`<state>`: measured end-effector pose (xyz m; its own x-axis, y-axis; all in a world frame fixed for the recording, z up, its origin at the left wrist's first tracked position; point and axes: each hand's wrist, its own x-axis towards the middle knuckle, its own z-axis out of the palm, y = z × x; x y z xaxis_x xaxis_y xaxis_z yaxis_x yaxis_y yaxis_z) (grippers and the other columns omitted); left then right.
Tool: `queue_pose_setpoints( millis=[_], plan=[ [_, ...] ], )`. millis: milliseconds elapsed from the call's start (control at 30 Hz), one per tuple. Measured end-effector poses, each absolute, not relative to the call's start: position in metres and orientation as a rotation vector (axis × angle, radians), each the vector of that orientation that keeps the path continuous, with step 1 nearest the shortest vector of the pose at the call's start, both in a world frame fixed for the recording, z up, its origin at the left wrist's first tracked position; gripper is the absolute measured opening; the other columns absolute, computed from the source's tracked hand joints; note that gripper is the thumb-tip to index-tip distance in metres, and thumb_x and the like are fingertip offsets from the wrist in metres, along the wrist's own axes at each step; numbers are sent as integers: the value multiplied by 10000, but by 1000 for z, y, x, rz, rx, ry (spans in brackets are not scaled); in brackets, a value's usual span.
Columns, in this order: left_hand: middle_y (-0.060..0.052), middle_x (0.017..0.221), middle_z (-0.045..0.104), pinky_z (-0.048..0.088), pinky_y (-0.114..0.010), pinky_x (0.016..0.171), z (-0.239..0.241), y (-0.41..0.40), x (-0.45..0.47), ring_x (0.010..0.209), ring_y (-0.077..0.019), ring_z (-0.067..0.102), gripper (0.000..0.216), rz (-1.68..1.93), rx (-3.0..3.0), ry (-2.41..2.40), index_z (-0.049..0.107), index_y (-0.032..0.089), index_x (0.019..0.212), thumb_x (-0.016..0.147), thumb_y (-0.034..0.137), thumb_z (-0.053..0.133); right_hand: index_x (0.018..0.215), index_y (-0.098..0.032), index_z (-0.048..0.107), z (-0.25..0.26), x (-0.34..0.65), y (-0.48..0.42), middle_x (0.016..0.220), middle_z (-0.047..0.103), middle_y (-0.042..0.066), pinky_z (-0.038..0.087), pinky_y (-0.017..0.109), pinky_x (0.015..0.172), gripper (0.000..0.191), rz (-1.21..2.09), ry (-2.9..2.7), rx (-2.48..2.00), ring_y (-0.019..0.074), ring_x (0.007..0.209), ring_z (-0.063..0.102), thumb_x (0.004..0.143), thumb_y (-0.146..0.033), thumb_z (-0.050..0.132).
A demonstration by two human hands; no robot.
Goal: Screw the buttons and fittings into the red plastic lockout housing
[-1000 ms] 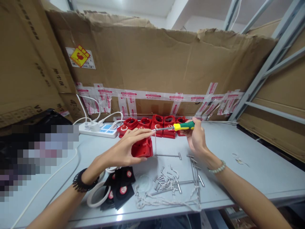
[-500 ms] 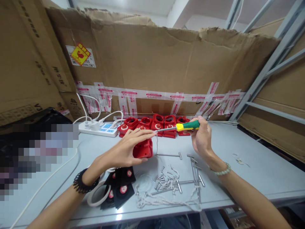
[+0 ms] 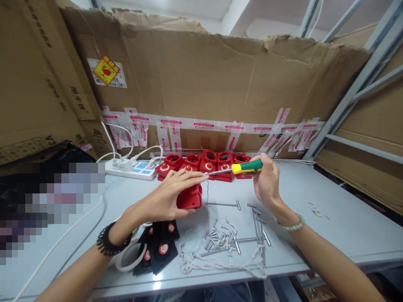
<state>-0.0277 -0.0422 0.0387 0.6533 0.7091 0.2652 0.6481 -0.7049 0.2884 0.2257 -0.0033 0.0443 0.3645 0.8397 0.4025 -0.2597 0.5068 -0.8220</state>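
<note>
Between the hands: screwdriver shaft bridges the gap, tip meeting the left fingertips on top of the red housing.
Left hand: fingers extended and curled loosely over the red housing, thumb underneath; grips it, lifted slightly off the table, open face toward the right hand.
Right hand: closed around the screwdriver by its green-yellow handle, shaft near level, pointing left.
String: thin white line hangs from the tip area down past the housing's right side; what it is tied to, cannot tell.
Below the hands: loose pile of screws and long T-head pins, tangled white cord near the table's front edge.
Below left wrist: black pads with red-white dots, on a white tape ring.
Behind the hands: row of red housings against the cardboard wall; white power strip left of them.
Table: bare grey surface right of the right hand out to the metal rack; front edge just under the forearms.
Left of left arm: white cable across the table, blurred patch beyond it.
</note>
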Motion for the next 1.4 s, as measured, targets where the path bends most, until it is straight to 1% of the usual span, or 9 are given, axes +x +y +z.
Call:
queue_pose_setpoints(
  millis=[200,367,533,667,1033,1167,1400],
  plan=[
    [-4,1448,388,155,-607,1079,39,-44,-25,1328,-338,305,736,506,2729,1131,315,369,1387,745,256,658,604,-170,580,42,227,-5,581,513,-43,501,205,433,286,714,-1019,-712,76,447,525,787,-389,563],
    [-10,1432,413,196,-580,1070,38,-45,-24,1319,-340,309,720,497,2752,1084,350,350,1370,729,236,660,600,-185,562,41,227,-7,532,493,-49,479,206,406,289,693,-1078,-695,84,415,507,817,-370,518],
    [-26,1412,434,224,-554,1064,38,-44,-25,1312,-336,318,707,512,2747,1040,376,334,1353,718,237,670,607,-179,576,41,228,-8,581,508,-37,498,207,440,287,688,-1052,-707,81,452,526,810,-375,522],
    [-26,1411,431,226,-548,1064,38,-44,-25,1316,-333,312,702,506,2744,1038,382,327,1348,715,242,673,602,-168,590,43,228,-8,631,511,-24,495,195,428,290,687,-1020,-706,78,489,539,802,-369,526],
    [-33,1414,424,220,-551,1067,37,-44,-25,1303,-334,323,705,507,2727,1048,373,323,1354,720,231,666,601,-170,573,45,228,-9,622,535,-22,500,201,427,282,720,-1010,-716,75,460,549,798,-365,520],
    [-24,1424,409,226,-552,1067,38,-44,-25,1309,-334,318,737,504,2725,1044,343,341,1374,720,232,665,594,-172,580,46,229,-8,590,519,-27,494,198,417,286,728,-1004,-705,81,459,550,790,-373,529],
    [-34,1422,409,221,-555,1074,38,-44,-27,1298,-325,339,735,534,2740,1039,331,341,1384,732,250,660,593,-172,577,44,230,-7,607,518,-25,493,197,416,284,727,-1004,-716,80,467,544,785,-379,542]
  ],
)
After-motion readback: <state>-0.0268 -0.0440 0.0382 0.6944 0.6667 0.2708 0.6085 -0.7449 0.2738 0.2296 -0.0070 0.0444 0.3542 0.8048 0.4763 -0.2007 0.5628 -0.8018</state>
